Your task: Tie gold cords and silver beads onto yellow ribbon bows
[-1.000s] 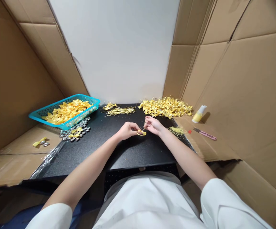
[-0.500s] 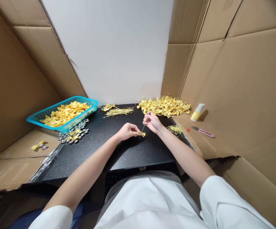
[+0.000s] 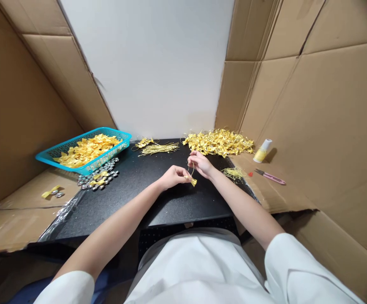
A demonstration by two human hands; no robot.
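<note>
Yellow bow pinched at the centre of my clock face

From my remote seat, I watch the feed and lay a clock over the table, its middle on the bow and twelve pointing away from the person. Far out at nine, I see a loose bow on the left cardboard, just beside two rounded silver pieces. Towards ten, a blue basket holds a heap of yellow bows. Against its near edge I make out a spread of silver beads, with some yellow bows lying on top. At eleven, near the back, lies a bundle of gold strips, a small looped cluster touching its far side.

At the centre, the left hand pinches the bow between thumb and fingers, above the table. From the bow, a thin yellow strand curves up to the right hand, just towards one o'clock, whose fingertips are pressed together on it.

Beyond, at one, I see a large tangled pile of gold bows. Between two and three sits a nest of thread. On the right cardboard, a wound cone stands at two; at three are a red scrap and pink-handled snips.
</note>
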